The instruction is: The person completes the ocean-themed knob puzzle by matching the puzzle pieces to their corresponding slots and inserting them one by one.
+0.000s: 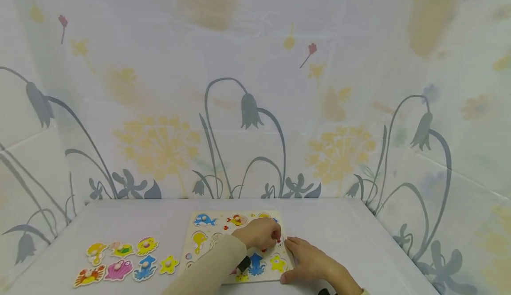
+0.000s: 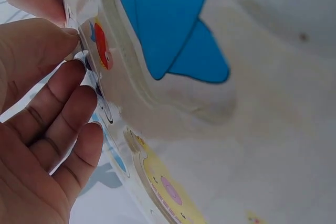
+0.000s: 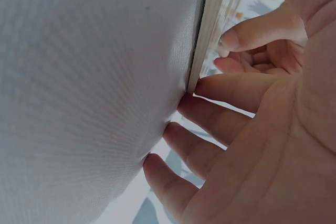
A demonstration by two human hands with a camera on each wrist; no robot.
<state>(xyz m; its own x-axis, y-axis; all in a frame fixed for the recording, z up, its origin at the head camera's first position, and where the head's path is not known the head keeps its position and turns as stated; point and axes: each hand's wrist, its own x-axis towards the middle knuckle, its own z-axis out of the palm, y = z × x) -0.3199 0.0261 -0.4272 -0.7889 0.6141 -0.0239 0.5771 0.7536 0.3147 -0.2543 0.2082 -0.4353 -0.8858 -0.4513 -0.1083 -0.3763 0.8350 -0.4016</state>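
Note:
A light wooden puzzle board (image 1: 213, 229) with sea-animal shapes lies on the table. My left hand (image 1: 261, 233) reaches across its right half. In the right wrist view, that hand's thumb and index finger pinch a small pale knob (image 3: 222, 51); the puzzle piece under it is mostly hidden. The left wrist view shows the other left fingers (image 2: 68, 108) loosely bent by the board's surface. My right hand (image 1: 311, 259) rests at the board's right edge, thumb near the front corner. Its fairly straight fingers (image 3: 210, 114) touch the board's side and the table.
Left of the board lie loose knobbed pieces: a seahorse (image 1: 96, 253), turtle (image 1: 121, 249), yellow octopus (image 1: 147, 245), crab (image 1: 89, 276), pink shell (image 1: 118, 269), blue squid (image 1: 145, 268) and starfish (image 1: 169, 265). A flower-patterned curtain (image 1: 255, 153) stands behind the table.

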